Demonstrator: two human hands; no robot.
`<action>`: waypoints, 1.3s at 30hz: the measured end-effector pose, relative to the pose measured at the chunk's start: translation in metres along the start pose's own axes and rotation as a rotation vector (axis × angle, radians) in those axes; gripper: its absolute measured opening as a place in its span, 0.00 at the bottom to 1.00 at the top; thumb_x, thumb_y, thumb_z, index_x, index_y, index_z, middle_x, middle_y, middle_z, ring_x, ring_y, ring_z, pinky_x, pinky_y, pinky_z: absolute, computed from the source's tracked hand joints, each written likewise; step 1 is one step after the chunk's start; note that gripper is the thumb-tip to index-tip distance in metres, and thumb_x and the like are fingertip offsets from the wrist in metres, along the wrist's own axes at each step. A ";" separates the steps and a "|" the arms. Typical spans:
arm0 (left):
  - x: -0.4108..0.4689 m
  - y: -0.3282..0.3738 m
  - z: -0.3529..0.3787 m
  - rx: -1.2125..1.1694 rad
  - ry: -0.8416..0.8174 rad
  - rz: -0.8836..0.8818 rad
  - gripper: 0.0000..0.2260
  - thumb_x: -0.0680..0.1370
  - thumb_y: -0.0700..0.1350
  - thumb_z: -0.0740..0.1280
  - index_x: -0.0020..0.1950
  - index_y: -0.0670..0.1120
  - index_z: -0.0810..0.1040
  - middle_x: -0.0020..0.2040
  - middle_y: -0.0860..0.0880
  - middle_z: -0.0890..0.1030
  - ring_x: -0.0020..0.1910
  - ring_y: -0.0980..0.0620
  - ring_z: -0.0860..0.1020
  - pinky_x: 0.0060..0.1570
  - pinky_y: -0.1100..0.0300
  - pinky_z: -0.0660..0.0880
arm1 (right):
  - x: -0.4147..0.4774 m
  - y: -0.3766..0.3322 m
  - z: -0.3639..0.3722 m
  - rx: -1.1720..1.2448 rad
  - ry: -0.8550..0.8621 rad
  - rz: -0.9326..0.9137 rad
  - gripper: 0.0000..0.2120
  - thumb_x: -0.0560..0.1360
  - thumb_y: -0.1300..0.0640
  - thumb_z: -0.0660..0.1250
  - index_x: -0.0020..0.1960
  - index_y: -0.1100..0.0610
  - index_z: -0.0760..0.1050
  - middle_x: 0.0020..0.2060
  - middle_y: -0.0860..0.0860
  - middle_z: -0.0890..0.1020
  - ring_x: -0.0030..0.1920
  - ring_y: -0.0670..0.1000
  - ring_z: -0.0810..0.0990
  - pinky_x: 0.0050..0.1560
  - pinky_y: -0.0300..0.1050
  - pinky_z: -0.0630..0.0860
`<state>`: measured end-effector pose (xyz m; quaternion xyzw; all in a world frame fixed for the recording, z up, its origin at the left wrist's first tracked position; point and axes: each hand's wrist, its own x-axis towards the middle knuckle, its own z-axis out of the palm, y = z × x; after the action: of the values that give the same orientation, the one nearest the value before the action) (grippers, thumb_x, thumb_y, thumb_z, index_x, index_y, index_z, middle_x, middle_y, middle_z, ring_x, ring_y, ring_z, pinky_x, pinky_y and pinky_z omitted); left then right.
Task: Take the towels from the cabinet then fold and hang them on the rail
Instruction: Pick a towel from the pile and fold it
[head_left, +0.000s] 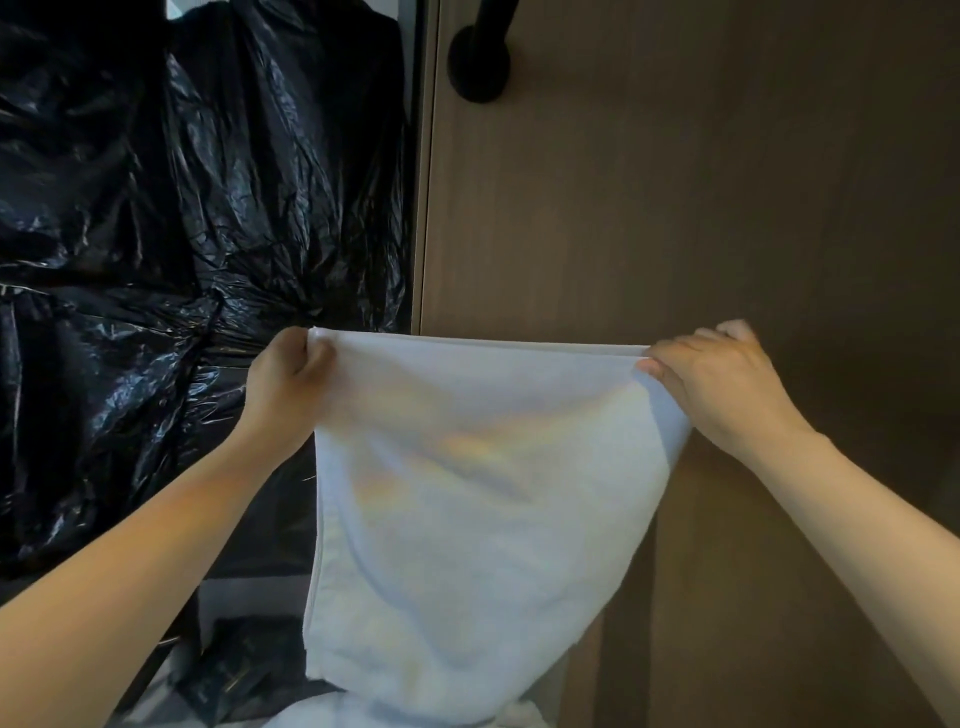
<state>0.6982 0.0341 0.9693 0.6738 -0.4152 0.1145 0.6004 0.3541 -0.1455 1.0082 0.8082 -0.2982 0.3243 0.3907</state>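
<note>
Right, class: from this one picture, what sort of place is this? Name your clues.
Probably a bathroom or wardrobe corner: a white towel held between the left hand and right hand, a black rail mount on a wood-grain panel, and black plastic sheeting at left.

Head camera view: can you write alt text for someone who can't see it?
A left hand and right hand grip the top corners of a white towel, holding it stretched so it hangs before a brown wooden panel. Crinkled black plastic fills the left side; a round black fitting sits on the panel above.
</note>
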 end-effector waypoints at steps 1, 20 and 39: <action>0.002 0.001 0.002 -0.003 0.007 -0.009 0.15 0.82 0.44 0.56 0.35 0.45 0.60 0.31 0.50 0.64 0.30 0.51 0.61 0.30 0.55 0.57 | 0.001 0.000 -0.001 0.015 0.011 0.020 0.21 0.81 0.48 0.54 0.48 0.58 0.82 0.42 0.55 0.85 0.44 0.59 0.82 0.55 0.54 0.69; 0.006 -0.003 0.020 0.003 0.000 -0.006 0.15 0.84 0.51 0.53 0.44 0.43 0.70 0.35 0.49 0.72 0.33 0.54 0.69 0.29 0.58 0.61 | -0.011 -0.006 0.014 0.047 0.057 0.032 0.16 0.77 0.53 0.66 0.33 0.60 0.73 0.22 0.53 0.73 0.24 0.58 0.74 0.39 0.52 0.75; -0.034 0.024 0.048 -0.104 -0.195 0.069 0.11 0.81 0.49 0.63 0.44 0.44 0.79 0.38 0.45 0.80 0.34 0.58 0.76 0.33 0.68 0.67 | -0.016 -0.073 0.013 0.644 -0.299 0.298 0.11 0.77 0.51 0.68 0.59 0.51 0.77 0.47 0.46 0.80 0.49 0.48 0.78 0.47 0.41 0.71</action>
<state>0.6433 0.0068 0.9518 0.6349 -0.5000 0.0470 0.5871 0.4018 -0.1154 0.9582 0.8758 -0.3490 0.3330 0.0175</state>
